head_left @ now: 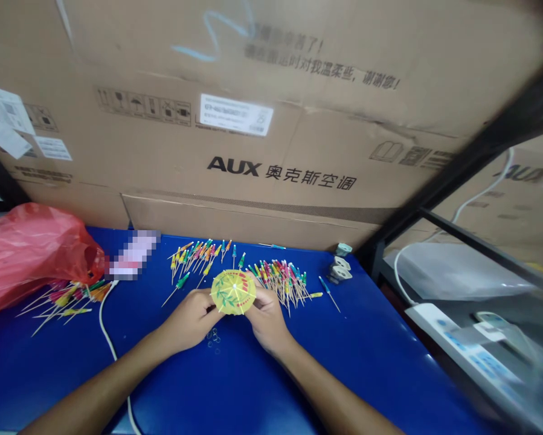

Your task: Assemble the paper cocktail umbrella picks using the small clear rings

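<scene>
My left hand (187,320) and right hand (266,323) both pinch the rim of a yellow paper cocktail umbrella (233,292) — a heap of paper-topped cocktail picks (280,284) lies just beyond my right hand.

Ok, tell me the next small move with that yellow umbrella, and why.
Probably fold the yellow paper cocktail umbrella shut and add it to the right-hand pile of cocktail umbrellas: the left hand and right hand hold it open, while the piled ones look furled.

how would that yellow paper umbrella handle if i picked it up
The umbrella looks like thin paper on fine ribs, so it is probably very light and easily creased. The closed umbrellas have slim sticks, so it would likely tip or roll if set down.
</scene>
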Motion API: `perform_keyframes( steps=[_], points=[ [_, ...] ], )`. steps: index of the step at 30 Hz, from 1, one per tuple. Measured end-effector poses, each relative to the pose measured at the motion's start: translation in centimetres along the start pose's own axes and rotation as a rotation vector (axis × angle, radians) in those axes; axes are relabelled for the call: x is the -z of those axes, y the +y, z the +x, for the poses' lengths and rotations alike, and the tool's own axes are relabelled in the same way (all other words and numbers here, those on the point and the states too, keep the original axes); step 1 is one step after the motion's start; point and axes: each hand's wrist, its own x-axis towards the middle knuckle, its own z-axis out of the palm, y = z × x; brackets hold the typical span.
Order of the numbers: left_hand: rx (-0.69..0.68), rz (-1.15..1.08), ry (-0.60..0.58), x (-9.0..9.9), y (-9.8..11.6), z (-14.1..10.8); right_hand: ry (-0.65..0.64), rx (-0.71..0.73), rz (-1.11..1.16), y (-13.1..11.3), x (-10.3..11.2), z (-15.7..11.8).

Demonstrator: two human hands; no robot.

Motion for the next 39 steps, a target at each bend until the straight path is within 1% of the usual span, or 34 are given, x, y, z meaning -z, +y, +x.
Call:
perform_keyframes(
  steps=[6, 14, 18, 22, 25, 27, 29, 31, 32, 33, 35, 39],
  points=[
    [-0.018, 0.066, -0.024, 0.4, -0.1, 0.1, 0.022, 0.015, -0.032, -0.8, 0.2, 0.1],
    [-0.023, 0.103, -0.041, 0.6, 0.0, 0.1, 0.033, 0.061, -0.085, -0.5, 0.5, 0.4],
    [-0.03, 0.074, -0.036, 0.7, 0.1, 0.1, 0.002, 0.049, -0.117, -0.4, 0.5, 0.5],
    [-0.025, -0.071, 0.006, 0.6, 0.7, -0.1, -0.083, -0.029, -0.069, -0.3, 0.2, 0.4],
    [0.038, -0.136, 0.023, 0.2, 0.8, -0.2, -0.146, -0.064, -0.015, -0.2, 0.3, 0.4],
    [0.099, -0.127, 0.032, 0.2, 0.6, -0.2, -0.138, -0.051, -0.025, -0.1, 0.7, 0.6],
    [0.129, -0.101, 0.068, 0.3, 0.1, -0.1, -0.067, -0.03, -0.072, 0.0, 1.1, 0.7],
    [0.134, -0.103, 0.15, 0.6, -0.3, 0.0, 0.021, -0.024, -0.132, 0.0, 1.5, 0.9],
    [0.145, -0.123, 0.203, 0.8, -0.5, 0.0, 0.045, -0.026, -0.163, 0.0, 1.6, 1.0],
    [0.16, -0.155, 0.254, 0.9, -0.7, 0.1, 0.044, -0.03, -0.197, 0.0, 1.7, 1.0],
    [0.189, -0.231, 0.326, 1.0, -0.9, 0.2, -0.007, -0.029, -0.272, -0.1, 1.5, 1.0],
    [0.184, -0.317, 0.338, 0.8, -1.1, 0.3, -0.137, -0.002, -0.41, -0.3, 0.7, 0.8]
  ],
)
